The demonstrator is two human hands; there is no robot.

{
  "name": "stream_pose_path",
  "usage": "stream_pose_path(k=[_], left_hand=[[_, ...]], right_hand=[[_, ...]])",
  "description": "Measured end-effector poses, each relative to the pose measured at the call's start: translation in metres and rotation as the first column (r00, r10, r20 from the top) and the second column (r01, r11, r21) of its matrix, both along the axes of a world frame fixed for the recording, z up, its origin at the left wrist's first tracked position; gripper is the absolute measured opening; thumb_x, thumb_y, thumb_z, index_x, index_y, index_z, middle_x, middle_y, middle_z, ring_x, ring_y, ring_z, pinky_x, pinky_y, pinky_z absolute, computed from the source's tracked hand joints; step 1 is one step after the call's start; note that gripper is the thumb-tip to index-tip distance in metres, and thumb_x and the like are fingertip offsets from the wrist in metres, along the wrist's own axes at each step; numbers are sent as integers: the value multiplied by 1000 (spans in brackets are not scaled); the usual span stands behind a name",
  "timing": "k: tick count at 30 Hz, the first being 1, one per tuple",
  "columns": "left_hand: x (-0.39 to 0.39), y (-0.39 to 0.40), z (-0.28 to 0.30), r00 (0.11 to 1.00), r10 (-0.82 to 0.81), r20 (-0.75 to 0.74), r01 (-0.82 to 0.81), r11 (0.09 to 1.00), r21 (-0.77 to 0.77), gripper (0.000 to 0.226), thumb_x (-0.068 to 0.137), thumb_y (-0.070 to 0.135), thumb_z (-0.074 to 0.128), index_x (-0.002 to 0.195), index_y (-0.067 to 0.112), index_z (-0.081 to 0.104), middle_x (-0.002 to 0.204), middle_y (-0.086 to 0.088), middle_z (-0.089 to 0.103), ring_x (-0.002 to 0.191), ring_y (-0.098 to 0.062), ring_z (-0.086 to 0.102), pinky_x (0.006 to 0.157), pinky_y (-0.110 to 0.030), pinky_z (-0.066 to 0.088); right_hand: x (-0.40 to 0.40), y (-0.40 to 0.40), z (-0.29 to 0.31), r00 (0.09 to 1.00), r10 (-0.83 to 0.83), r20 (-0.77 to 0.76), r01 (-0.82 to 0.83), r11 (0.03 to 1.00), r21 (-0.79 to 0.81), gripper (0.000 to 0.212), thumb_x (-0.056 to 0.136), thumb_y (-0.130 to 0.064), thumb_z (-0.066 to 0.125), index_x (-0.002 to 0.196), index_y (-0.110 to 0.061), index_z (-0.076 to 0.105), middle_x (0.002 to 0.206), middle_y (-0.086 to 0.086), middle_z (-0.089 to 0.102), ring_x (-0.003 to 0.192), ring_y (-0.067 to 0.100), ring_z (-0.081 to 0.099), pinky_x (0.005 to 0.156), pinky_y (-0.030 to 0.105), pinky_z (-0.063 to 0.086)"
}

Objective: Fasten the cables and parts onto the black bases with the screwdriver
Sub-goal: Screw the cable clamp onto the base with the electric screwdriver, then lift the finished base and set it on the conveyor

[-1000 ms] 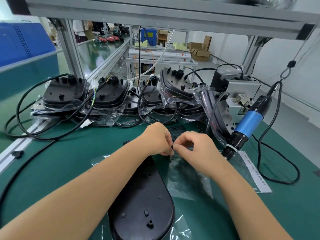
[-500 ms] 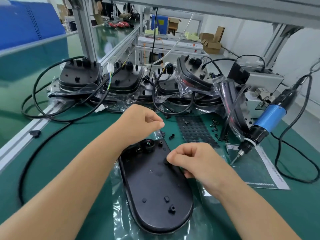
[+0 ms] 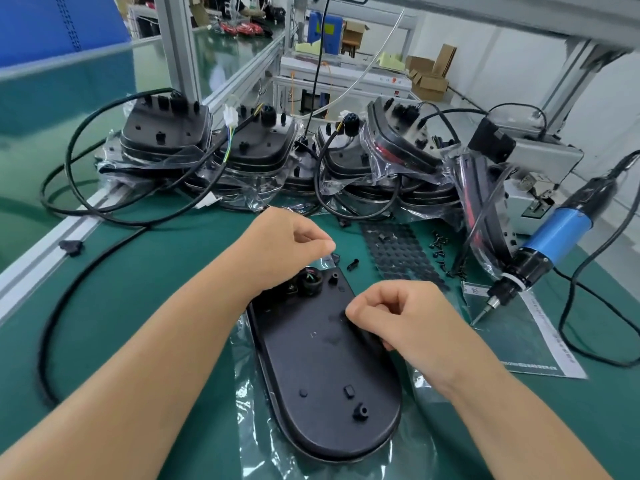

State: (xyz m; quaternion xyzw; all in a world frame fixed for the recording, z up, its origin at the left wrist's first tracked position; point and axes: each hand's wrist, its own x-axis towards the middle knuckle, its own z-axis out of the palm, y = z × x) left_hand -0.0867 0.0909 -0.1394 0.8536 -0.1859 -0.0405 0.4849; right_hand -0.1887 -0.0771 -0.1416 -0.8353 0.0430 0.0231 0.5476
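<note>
Lying under right hand (image 3: 398,317), black base (image 3: 325,368); fingertips pinched on it. Left hand (image 3: 284,247) curled, contents unclear, above base's far end.

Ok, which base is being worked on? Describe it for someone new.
On the green bench, nearest the camera, one black base lies flat on clear plastic under both hands. The other bases sit stacked in bags along the back.

One black base (image 3: 322,368) on plastic; one screwdriver (image 3: 550,244); two hands

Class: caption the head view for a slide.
Both hands hover over an oval black plastic base; blue electric screwdriver hangs unused.
</note>
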Motion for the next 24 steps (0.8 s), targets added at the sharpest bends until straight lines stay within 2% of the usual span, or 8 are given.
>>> stream_pose_path(k=[7,14,17,20,22,24], left_hand=[[0,0,-2,1000,1,-8,-2,1000,-30,9,83,25,72,79,32,75,74,15,73,75,-1,69,84,-28,56],[-2,0,-3,1000,9,-20,-10,999,-47,7,83,23,72,80,28,76,75,12,74,76,-3,70,86,-32,56],[-2,-1,-2,1000,19,-23,-20,999,-34,6,83,25,72,80,28,76,75,9,75,77,-6,70,86,-34,56],[-2,-1,-1,1000,18,-18,-19,1000,-13,5,83,26,72,80,28,76,74,6,75,78,-11,71,86,-38,56],[-3,0,-1,1000,19,-18,-19,1000,4,5,83,28,72,80,28,76,74,5,74,78,-12,71,86,-39,56],[-3,0,0,1000,16,-18,-15,1000,22,6,84,29,71,80,28,76,74,7,74,78,-11,71,86,-38,56]], right_hand=[[-4,2,-4,997,-26,78,31,998,-55,14,79,-14,75,66,-18,72,49,-11,41,47,6,35,46,12,32],[-4,4,-7,986,-9,168,46,976,-213,16,76,-15,76,66,-22,67,49,-10,44,45,5,37,46,13,32],[1,2,-4,994,12,105,12,974,-228,13,76,-17,76,75,-22,64,49,-14,47,45,3,40,49,13,34],[5,-2,1,999,16,-52,-22,995,-99,28,73,-24,81,90,-23,59,56,-12,53,50,2,47,54,18,39],[8,-1,1,993,-6,-121,-1,999,-54,33,70,-34,81,92,-22,59,63,-8,55,53,4,50,56,22,39],[10,0,-2,988,-27,-154,19,998,-55,32,72,-35,81,90,-21,58,67,-4,56,56,7,50,52,21,37]])
